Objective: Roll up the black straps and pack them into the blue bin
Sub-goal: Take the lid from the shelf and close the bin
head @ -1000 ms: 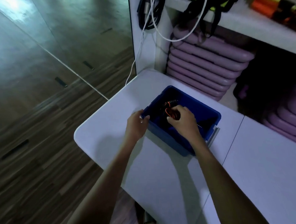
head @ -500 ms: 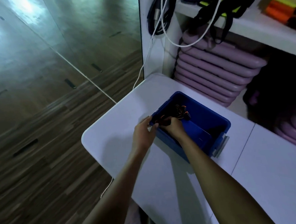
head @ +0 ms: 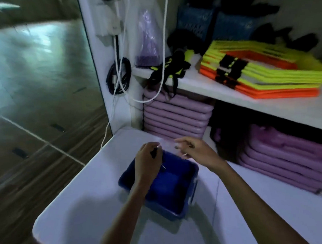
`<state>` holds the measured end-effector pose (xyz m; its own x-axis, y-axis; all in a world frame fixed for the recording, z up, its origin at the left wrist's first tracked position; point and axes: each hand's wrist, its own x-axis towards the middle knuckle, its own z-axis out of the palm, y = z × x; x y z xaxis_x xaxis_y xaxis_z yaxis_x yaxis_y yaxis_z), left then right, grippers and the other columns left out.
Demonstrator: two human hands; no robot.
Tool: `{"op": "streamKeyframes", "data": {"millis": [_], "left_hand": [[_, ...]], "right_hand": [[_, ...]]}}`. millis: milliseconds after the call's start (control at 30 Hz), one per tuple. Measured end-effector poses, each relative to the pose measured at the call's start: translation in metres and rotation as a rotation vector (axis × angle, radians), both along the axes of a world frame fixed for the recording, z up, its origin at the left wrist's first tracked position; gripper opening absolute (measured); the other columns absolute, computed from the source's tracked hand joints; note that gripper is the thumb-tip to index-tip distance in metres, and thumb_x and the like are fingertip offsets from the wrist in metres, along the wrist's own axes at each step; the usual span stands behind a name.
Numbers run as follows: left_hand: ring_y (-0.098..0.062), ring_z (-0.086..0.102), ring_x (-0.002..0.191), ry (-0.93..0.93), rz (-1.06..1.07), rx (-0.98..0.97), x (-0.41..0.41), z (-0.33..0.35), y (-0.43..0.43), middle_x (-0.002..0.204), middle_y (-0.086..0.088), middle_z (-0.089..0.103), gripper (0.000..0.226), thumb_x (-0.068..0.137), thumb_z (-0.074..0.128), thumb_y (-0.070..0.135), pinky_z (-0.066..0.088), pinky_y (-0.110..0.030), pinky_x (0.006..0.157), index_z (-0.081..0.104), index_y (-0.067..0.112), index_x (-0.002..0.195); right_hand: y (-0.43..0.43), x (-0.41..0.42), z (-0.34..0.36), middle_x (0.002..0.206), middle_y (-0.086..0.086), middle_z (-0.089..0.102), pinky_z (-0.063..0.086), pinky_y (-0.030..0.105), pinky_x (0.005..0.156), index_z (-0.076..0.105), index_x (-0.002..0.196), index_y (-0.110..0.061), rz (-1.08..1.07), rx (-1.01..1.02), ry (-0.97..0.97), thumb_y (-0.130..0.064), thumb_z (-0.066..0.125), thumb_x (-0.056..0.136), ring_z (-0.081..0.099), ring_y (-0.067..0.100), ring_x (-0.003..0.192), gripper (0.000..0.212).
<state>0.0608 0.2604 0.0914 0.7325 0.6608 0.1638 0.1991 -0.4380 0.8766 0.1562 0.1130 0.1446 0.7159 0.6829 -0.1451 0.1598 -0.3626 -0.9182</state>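
Note:
The blue bin (head: 167, 212) stands on the white table (head: 82, 211); motion blur and my arm hide what lies inside it. My left hand (head: 147, 162) hovers over the bin's far left corner with its fingers curled, and a small black piece shows at the thumb. My right hand (head: 194, 150) is raised above the bin's far edge, fingers spread and blurred, nothing in it. A tangle of black straps (head: 172, 68) with yellow parts hangs over the edge of the white shelf behind.
Purple mats (head: 175, 117) are stacked under the shelf, more to the right (head: 290, 157). Yellow and orange flat pieces (head: 262, 68) lie on the shelf. White and black cables (head: 119, 81) hang on the post. The table's rounded edge is at the left, above wood floor.
Both hands have lifted out of the bin and now hover above its far edge. My view has tilted up, bringing the shelf into sight.

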Motion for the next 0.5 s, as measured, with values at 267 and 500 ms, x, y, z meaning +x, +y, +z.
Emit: {"op": "streamKeyframes", "data": {"millis": [267,500], "left_hand": [[0.003,0.061,0.069,-0.593,-0.4,0.06,0.169,0.285,-0.094,0.075,0.008,0.065,0.011,0.09,0.058,0.026,0.048,-0.014,0.065,0.065,0.019,0.086],[-0.023,0.061,0.071,-0.801,-0.444,0.168,0.256,0.47,-0.177,0.071,-0.004,0.062,0.017,0.09,0.054,0.026,0.047,-0.031,0.061,0.059,0.016,0.103]], "right_hand": [[-0.123,0.092,0.256,0.082,0.001,0.067,0.051,0.019,0.064,0.064,0.093,-0.024,-0.371,0.252,-0.675,-0.013,0.054,0.095,0.065,0.005,0.069,0.014],[-0.215,0.155,0.42,0.08,0.004,0.066,0.057,0.035,0.066,0.062,0.102,-0.016,-0.615,0.164,-1.119,-0.02,0.059,0.092,0.067,0.025,0.075,0.012]]}}
